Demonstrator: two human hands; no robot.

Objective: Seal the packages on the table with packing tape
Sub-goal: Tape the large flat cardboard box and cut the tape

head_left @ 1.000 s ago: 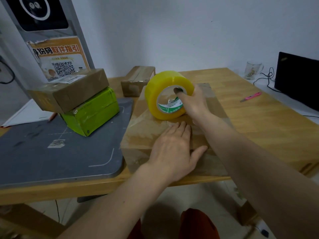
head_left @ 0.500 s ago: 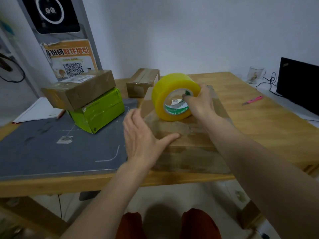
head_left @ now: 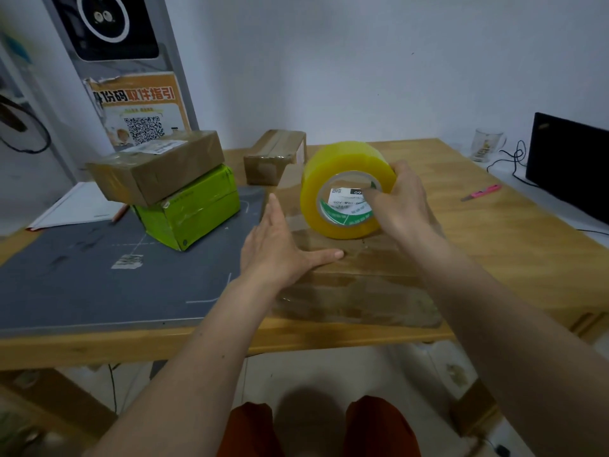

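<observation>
R hand [head_left: 403, 206] grips tape roll [head_left: 346, 189] atop box [head_left: 356, 278] | L hand [head_left: 276, 252] flat, fingers straight, on box's left edge

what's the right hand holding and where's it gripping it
The right hand grips the yellow tape roll at its right rim, thumb in the core.

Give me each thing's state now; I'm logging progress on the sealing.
Large box: flat on table, taped.
Tape roll: on edge atop it, gripped by right hand.
Left hand: fingers straight, against box's left edge.
Brown box: stacked on green box.
</observation>
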